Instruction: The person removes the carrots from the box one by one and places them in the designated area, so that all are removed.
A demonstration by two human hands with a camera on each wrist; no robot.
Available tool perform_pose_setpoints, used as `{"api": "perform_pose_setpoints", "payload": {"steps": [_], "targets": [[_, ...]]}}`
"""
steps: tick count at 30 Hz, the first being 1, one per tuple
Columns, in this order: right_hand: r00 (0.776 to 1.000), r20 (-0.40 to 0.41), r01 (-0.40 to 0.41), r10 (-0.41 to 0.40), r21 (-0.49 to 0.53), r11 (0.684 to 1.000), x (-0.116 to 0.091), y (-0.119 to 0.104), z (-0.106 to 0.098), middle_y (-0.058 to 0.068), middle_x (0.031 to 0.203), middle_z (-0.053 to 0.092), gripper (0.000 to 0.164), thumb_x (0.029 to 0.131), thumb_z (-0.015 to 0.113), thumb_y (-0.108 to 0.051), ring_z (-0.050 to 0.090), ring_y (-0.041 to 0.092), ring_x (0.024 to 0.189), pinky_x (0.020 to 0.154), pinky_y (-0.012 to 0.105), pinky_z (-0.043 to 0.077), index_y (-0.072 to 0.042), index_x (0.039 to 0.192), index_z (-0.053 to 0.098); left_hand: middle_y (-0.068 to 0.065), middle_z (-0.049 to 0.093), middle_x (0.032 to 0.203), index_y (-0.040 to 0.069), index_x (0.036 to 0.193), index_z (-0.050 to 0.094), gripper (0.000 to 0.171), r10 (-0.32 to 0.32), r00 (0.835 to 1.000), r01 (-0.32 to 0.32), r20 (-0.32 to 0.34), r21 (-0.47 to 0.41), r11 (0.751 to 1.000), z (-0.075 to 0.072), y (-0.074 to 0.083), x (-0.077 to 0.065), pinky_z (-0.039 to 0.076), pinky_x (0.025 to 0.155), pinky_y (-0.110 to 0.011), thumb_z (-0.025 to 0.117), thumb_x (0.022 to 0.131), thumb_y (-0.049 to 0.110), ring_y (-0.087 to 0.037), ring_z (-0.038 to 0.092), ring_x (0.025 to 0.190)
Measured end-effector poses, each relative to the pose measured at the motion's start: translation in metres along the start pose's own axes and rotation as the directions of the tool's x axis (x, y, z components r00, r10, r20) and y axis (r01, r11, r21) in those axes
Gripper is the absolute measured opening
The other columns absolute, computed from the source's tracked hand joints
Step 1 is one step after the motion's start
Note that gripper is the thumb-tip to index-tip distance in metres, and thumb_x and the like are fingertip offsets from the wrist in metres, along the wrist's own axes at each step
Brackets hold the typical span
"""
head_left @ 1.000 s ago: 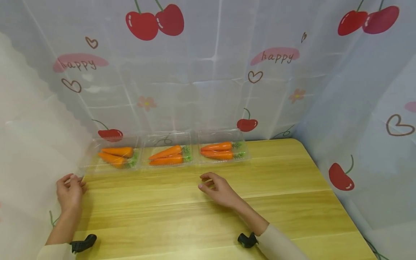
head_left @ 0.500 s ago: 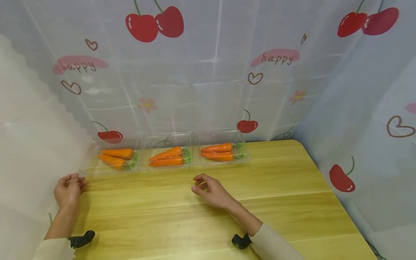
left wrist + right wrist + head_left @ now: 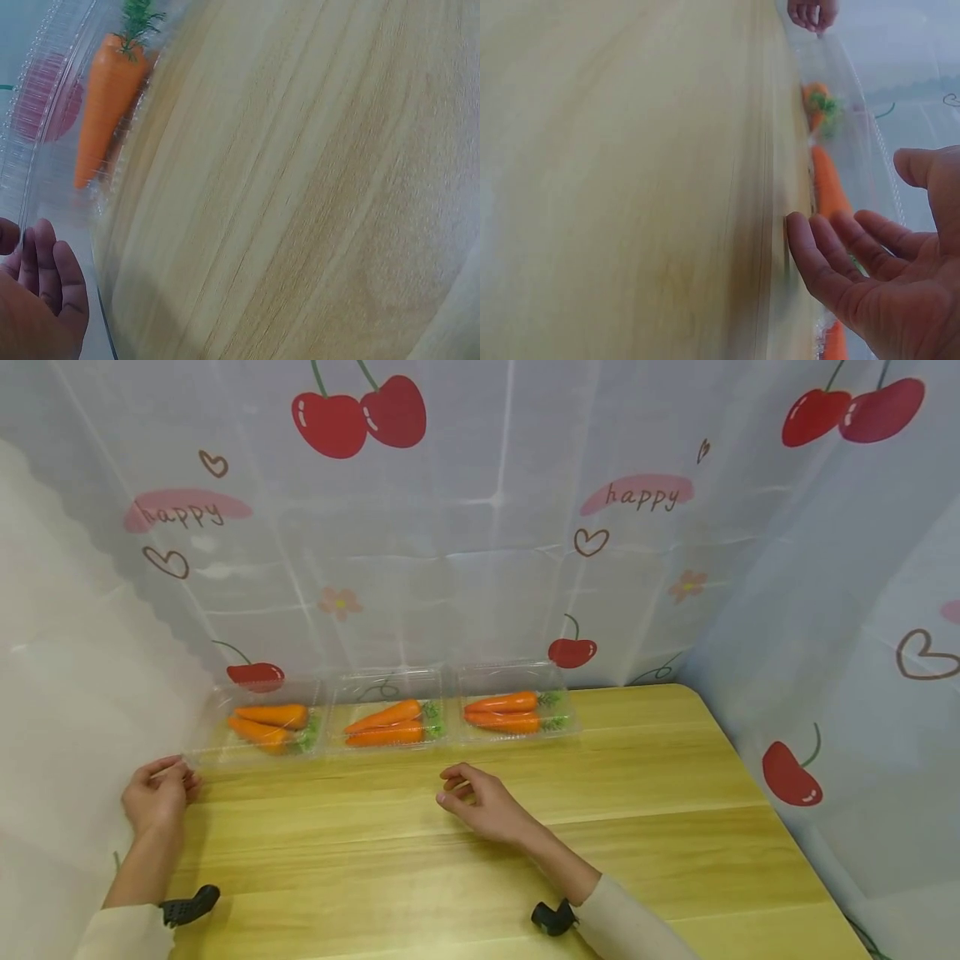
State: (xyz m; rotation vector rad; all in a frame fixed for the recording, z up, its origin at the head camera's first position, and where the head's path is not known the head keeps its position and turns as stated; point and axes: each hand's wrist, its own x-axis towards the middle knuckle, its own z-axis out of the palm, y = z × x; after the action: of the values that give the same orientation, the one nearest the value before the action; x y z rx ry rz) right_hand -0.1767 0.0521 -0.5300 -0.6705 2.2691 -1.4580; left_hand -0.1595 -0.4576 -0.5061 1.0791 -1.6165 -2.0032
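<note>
Three clear plastic clamshell boxes stand in a row at the table's back edge: the left box, the middle box and the right box. Two orange carrots with green tops show in each, such as this carrot in the left one. My left hand pinches the left box's near corner between thumb and fingers; the left wrist view shows the box edge running down between them. In front of the middle and right boxes, my right hand hovers with relaxed, slightly bent fingers and holds nothing.
The wood-grain table spreads in front of the boxes. A white curtain printed with cherries and hearts rises right behind them and along both sides. Each wrist carries a black camera mount, one being the left mount.
My right hand has drifted left over the table. My left hand has shifted slightly left at the left box's corner. The boxes and carrots stay in place.
</note>
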Motion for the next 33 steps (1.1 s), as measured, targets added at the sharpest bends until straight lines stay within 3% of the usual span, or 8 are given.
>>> {"api": "perform_pose_setpoints", "payload": {"steps": [9, 15, 20, 27, 33], "targets": [[1.0, 0.025, 0.0, -0.001, 0.023, 1.0, 0.003, -0.006, 0.011, 0.014, 0.144, 0.064, 0.05, 0.111, 0.058, -0.044, 0.068, 0.027, 0.125, 0.104, 0.044, 0.06, -0.01, 0.149, 0.057, 0.007, 0.065, 0.068, 0.018, 0.11, 0.069, 0.019, 0.006, 0.999, -0.004, -0.044, 0.045, 0.999, -0.014, -0.004, -0.006, 0.059, 0.053, -0.021, 0.063, 0.101, 0.003, -0.007, 0.067, 0.057], [1.0, 0.02, 0.012, -0.012, 0.023, 1.0, 0.012, -0.013, 0.021, 0.007, 0.14, 0.066, 0.05, 0.111, 0.059, -0.045, 0.068, 0.027, 0.125, 0.102, 0.039, 0.06, -0.012, 0.149, 0.058, 0.009, 0.064, 0.073, 0.018, 0.118, 0.069, 0.02, 0.015, 0.999, -0.011, -0.052, 0.08, 0.997, -0.021, -0.005, -0.017, 0.058, 0.054, -0.019, 0.061, 0.103, 0.006, -0.006, 0.066, 0.059], [1.0, 0.023, 0.019, -0.021, 0.081, 0.997, 0.024, -0.017, 0.032, 0.01, 0.14, 0.066, 0.048, 0.111, 0.06, -0.041, 0.068, 0.029, 0.124, 0.094, 0.035, 0.063, -0.009, 0.146, 0.06, 0.009, 0.062, 0.075, 0.017, 0.125, 0.067, 0.023, 0.019, 0.998, -0.013, -0.054, 0.108, 0.994, -0.026, -0.003, -0.026, 0.058, 0.056, -0.018, 0.059, 0.104, 0.008, -0.006, 0.065, 0.062], [0.997, 0.075, 0.004, -0.02, 0.21, 0.978, 0.04, -0.023, 0.05, 0.013, 0.137, 0.068, 0.045, 0.11, 0.064, -0.036, 0.072, 0.033, 0.116, 0.094, 0.05, 0.065, -0.003, 0.141, 0.062, 0.009, 0.063, 0.071, 0.019, 0.123, 0.067, 0.025, 0.017, 0.997, -0.008, -0.07, 0.121, 0.993, -0.041, -0.008, -0.04, 0.057, 0.054, -0.02, 0.056, 0.104, 0.008, -0.008, 0.062, 0.058], [0.995, 0.093, -0.001, -0.023, 0.25, 0.968, 0.044, -0.034, 0.063, 0.013, 0.139, 0.068, 0.045, 0.108, 0.066, -0.035, 0.071, 0.025, 0.115, 0.093, 0.047, 0.066, -0.003, 0.139, 0.064, 0.009, 0.061, 0.07, 0.021, 0.122, 0.065, 0.025, 0.013, 0.999, -0.007, -0.039, 0.161, 0.987, -0.047, -0.011, -0.053, 0.058, 0.056, -0.02, 0.054, 0.104, 0.008, -0.008, 0.062, 0.057]]}}
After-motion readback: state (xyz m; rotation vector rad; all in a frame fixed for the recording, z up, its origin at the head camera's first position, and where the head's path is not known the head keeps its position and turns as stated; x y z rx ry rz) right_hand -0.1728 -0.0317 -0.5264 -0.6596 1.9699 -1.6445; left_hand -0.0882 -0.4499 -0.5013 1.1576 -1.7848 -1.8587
